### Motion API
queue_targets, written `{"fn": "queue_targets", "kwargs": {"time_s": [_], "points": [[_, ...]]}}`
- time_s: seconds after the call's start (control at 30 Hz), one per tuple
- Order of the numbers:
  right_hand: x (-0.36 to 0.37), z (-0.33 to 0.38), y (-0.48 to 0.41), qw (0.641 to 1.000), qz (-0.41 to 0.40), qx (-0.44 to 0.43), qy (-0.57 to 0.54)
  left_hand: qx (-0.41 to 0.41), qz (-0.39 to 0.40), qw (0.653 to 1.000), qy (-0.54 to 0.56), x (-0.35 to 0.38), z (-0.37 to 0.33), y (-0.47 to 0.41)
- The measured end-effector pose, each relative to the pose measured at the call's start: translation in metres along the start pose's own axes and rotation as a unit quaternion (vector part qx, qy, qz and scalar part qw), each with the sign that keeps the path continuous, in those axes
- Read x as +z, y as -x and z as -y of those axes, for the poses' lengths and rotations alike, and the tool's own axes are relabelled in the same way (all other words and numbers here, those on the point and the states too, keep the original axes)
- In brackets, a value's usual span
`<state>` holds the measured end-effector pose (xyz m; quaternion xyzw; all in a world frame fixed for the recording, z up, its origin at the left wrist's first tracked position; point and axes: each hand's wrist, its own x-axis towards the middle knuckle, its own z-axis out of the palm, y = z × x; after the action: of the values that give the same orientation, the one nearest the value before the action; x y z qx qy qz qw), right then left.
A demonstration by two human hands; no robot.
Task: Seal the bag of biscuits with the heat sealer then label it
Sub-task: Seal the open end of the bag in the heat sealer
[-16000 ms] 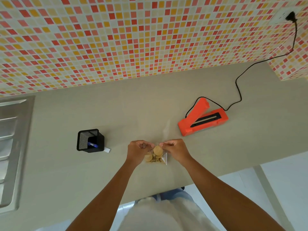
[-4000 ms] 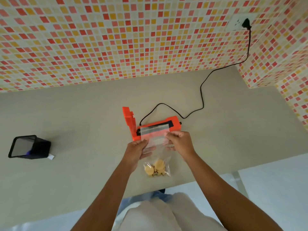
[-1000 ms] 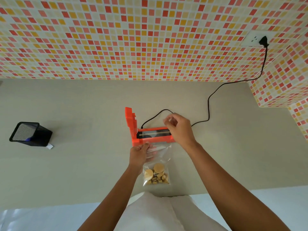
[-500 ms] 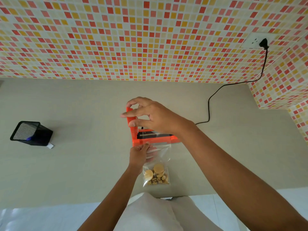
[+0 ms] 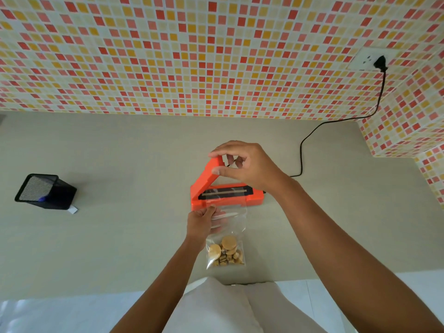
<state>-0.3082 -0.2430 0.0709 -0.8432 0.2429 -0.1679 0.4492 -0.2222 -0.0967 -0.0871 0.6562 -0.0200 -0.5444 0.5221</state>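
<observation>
the right hand [image 5: 242, 164] is pinching the raised lid of the orange plastic heat sealer [image 5: 225, 192], while the left hand [image 5: 203, 223] is clamping the clear plastic bag of round biscuits [image 5: 225, 239], its mouth lying across the sealing strip. if the film is wrinkling or sliding off the strip, the seal risks coming out patchy.

Head camera, facing forward and down (wide-angle), countertop [image 5: 120, 236] near
</observation>
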Motion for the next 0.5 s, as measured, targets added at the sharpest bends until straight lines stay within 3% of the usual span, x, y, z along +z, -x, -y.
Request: {"fn": "queue_targets", "kwargs": {"time_s": [0.5], "points": [[-0.009, -0.031, 0.037, 0.990, -0.100, 0.074, -0.063, 0.015, -0.002, 1.000, -0.001, 0.004, -0.002, 0.001]]}}
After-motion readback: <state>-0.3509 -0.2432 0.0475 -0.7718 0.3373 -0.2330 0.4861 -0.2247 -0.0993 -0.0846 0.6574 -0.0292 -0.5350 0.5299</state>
